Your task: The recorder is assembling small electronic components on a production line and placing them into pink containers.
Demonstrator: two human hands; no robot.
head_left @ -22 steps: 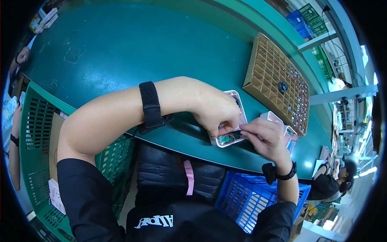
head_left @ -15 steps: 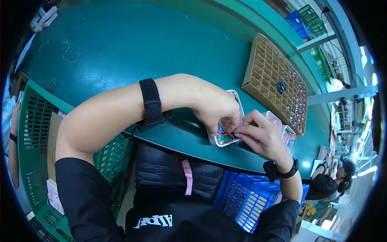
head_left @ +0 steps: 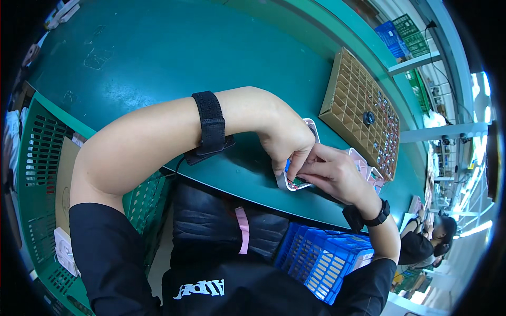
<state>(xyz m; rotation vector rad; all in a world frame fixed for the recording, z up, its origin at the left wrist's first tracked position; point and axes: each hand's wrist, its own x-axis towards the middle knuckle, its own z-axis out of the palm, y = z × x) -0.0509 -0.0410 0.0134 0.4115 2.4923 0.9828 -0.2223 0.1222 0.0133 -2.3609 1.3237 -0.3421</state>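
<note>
A pale, open plastic housing [head_left: 281, 181] lies near the table's front edge, under both my hands. My left hand [head_left: 289, 142] reaches over it with the thumb at its left wall and the fingers bent down inside, gripping it. From the right, my right hand [head_left: 334, 171] dips closed, pinched fingertips into the near end of the same housing. What they pinch is hidden. Between the fingers a bit of green circuit board [head_left: 298, 180] and some thin red wire show. The fingertips of both hands almost meet there.
Right of my hands stand pink plastic shells [head_left: 358, 158]. A divided cardboard box [head_left: 350, 89] of small parts, with a round black piece on top, lies behind them. A green crate [head_left: 45, 158] is at left, a blue crate [head_left: 321, 258] below the table edge. Another person [head_left: 427, 237] sits at far right.
My right hand has shifted left and deeper into the housing, now covering much of the circuit board and red wire. My left fingers have moved closer to it.
</note>
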